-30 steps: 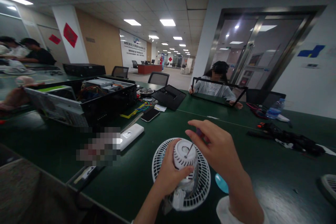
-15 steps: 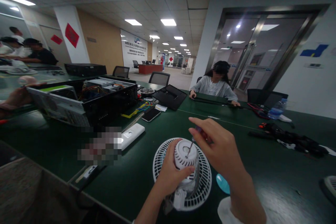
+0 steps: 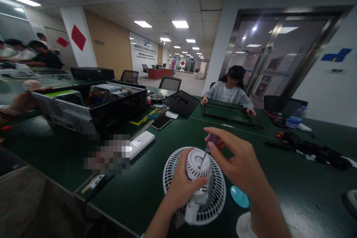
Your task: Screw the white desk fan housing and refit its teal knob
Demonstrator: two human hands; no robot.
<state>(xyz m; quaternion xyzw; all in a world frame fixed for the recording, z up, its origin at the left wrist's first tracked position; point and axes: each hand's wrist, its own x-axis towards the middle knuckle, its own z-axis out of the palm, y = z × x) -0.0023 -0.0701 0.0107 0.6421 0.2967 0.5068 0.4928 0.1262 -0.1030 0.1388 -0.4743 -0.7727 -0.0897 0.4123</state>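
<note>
1. Right grip — a bare hand, thumb and fingers pinching the translucent purple handle of a screwdriver; its thin metal shaft slants down and left to the top of a white housing.
2. Left grip — a bare hand curled around that housing, thumb on the near side, fingers along the left.
3. The housing is rounded, smooth and plastic-looking, with a ring of short slots around its shoulder and a paler round patch on top. It stands at the middle of a white circular grille, an open lattice of slim ribs.
4. Both sit on a dark green, faintly glossy counter. Just right lies a shiny turquoise disc.
5. Farther off are a smooth white oblong block, a black phone and an open metal computer case.
6. Across the counter, a seated person holds a thin black rectangular frame.
</note>
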